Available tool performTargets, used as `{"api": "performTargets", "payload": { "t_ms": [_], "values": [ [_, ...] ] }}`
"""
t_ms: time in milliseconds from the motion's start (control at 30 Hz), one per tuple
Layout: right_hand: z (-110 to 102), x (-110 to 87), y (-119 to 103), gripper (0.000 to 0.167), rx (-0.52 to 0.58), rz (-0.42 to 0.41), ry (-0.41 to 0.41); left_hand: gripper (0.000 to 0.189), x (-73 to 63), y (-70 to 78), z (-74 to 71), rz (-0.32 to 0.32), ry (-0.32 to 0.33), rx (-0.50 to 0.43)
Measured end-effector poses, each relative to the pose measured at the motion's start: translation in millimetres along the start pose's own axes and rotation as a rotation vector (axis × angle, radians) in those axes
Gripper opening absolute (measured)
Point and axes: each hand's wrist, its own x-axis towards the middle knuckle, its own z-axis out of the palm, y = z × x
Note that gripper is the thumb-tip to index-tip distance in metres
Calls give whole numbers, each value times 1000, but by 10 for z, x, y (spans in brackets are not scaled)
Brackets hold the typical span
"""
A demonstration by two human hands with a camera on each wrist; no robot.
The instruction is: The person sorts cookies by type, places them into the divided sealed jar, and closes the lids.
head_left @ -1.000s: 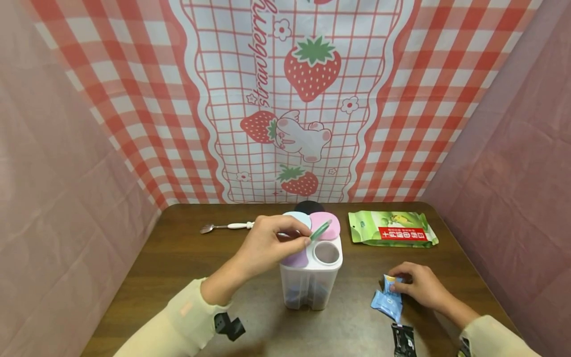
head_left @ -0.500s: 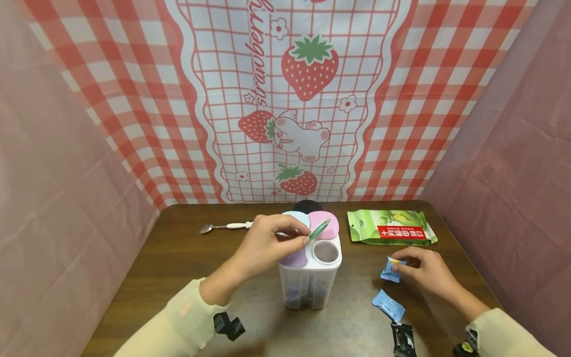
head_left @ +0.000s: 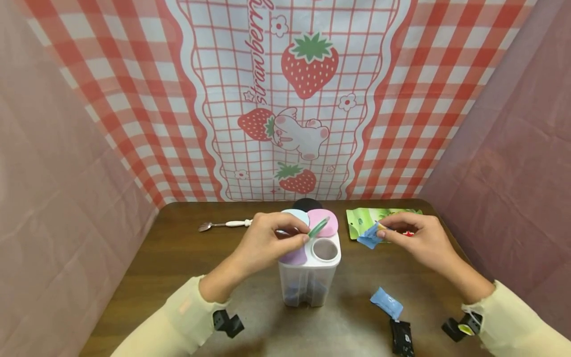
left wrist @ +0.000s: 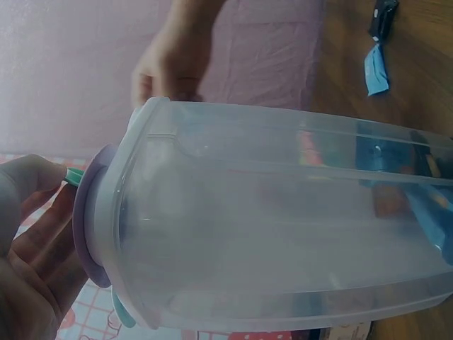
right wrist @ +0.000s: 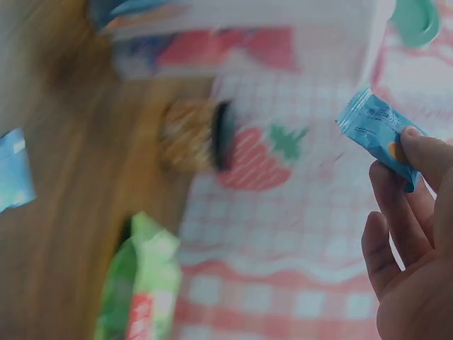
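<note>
In the head view my left hand pinches a small green lid above a clear storage container. Pale blue, pink and purple lids cover the container's other mouths; the round mouth at front right is uncovered. Blue pieces show through the wall near the bottom. To the right, my right hand holds a small blue wrapped packet between thumb and fingers, raised off the table and overlapping the green pack. The right wrist view shows the same blue packet at the fingertips.
A second blue packet and a black packet lie at front right. A green pack lies at the back right. A white-handled spoon lies at back left. Behind the container stands a jar with a black lid.
My right hand has picked up one blue packet from beside the other and carried it up and left toward the container. The left hand with the green lid has stayed put.
</note>
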Motion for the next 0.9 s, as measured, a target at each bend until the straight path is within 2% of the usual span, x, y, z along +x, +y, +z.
{"api": "performTargets", "payload": {
  "t_ms": [233, 400, 633, 833, 900],
  "values": [
    [50, 210, -495, 32, 125, -166, -24, 11, 28, 9, -24, 16, 2, 9],
    [176, 265, -694, 34, 211, -259, -44, 11, 23, 13, -29, 11, -1, 10],
    [365, 286, -747, 31, 245, -250, -100, 12, 11, 10, -23, 7, -3, 9],
    [518, 331, -691, 35, 254, -418, -94, 11, 3, -2, -15, 20, -7, -1],
    [539, 332, -686, 34, 260, -436, -102, 11, 2, -2, -12, 22, -9, -1]
  ]
}}
